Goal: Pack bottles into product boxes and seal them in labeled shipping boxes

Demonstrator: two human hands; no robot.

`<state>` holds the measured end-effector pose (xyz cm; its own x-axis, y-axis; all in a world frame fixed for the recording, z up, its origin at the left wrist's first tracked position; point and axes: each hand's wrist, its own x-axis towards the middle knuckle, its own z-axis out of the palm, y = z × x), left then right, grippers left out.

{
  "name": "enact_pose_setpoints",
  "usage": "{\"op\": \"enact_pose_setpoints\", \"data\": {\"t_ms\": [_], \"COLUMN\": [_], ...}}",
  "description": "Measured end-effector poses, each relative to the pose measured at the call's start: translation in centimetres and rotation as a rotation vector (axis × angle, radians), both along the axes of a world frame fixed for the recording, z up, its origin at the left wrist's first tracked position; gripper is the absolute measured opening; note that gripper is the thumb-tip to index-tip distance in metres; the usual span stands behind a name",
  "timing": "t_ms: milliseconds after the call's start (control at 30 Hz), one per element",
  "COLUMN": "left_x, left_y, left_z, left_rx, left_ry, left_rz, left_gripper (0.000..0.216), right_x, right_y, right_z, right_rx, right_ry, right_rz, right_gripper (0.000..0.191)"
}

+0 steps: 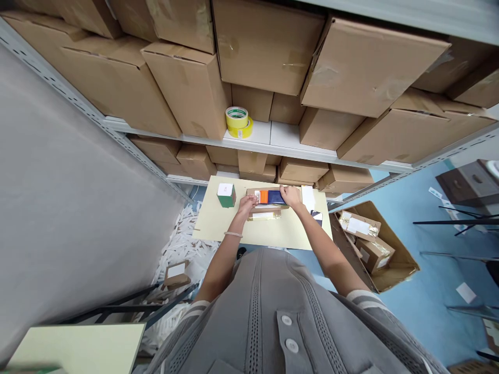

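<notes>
On a pale yellow table (218, 223) lies an open brown cardboard box (268, 206) holding an orange and dark blue item (272, 197). My left hand (247, 203) rests on the box's left end, fingers curled on its edge. My right hand (290, 195) grips the right end of the blue item and box. A small strip of tape or flap (264, 215) lies just in front of the box.
A small green and white box (226, 195) stands left on the table, white cards (307, 197) to the right. Yellow tape rolls (237, 121) sit on a shelf among cardboard boxes. A carton with parcels (370, 244) stands right; shredded paper (179, 244) lies left.
</notes>
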<state>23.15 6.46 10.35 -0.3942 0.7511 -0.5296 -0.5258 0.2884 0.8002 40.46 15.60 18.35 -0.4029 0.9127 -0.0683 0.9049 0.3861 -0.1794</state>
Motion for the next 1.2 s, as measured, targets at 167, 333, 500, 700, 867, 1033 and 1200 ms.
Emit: {"op": "enact_pose_setpoints", "data": {"t_ms": [167, 333, 500, 700, 867, 1033, 1200], "left_x": [-1.8, -3.5, -2.9, -1.6, -1.0, 0.0, 0.5], "left_y": [0.3, -0.2, -0.1, 1.0, 2.9, 5.1, 7.3], "left_z": [-0.3, -1.2, -2.7, -4.4, -5.5, -6.3, -6.6], "left_rx": [-0.059, -0.097, -0.092, -0.046, -0.035, 0.015, 0.062], "left_ry": [0.066, 0.094, 0.086, 0.109, 0.132, 0.156, 0.197], "left_rz": [0.059, 0.083, 0.137, 0.218, 0.261, 0.304, 0.339], "left_gripper": [0.004, 0.028, 0.015, 0.023, 0.014, 0.009, 0.009], "right_x": [-1.7, -3.3, -4.4, -4.5, -4.8, -4.7, -4.7], "right_y": [0.9, 1.7, 2.6, 3.7, 4.5, 5.4, 6.4], "right_z": [0.2, 0.1, 0.0, -0.1, 0.0, 0.2, 0.5], "right_rx": [0.010, 0.042, 0.082, 0.101, 0.122, 0.143, 0.149], "right_ry": [-0.075, -0.147, -0.244, -0.291, -0.295, -0.288, -0.279], "right_rz": [0.070, 0.099, 0.176, 0.222, 0.213, 0.198, 0.168], "right_gripper": [0.063, 0.060, 0.059, 0.058, 0.057, 0.057, 0.056]}}
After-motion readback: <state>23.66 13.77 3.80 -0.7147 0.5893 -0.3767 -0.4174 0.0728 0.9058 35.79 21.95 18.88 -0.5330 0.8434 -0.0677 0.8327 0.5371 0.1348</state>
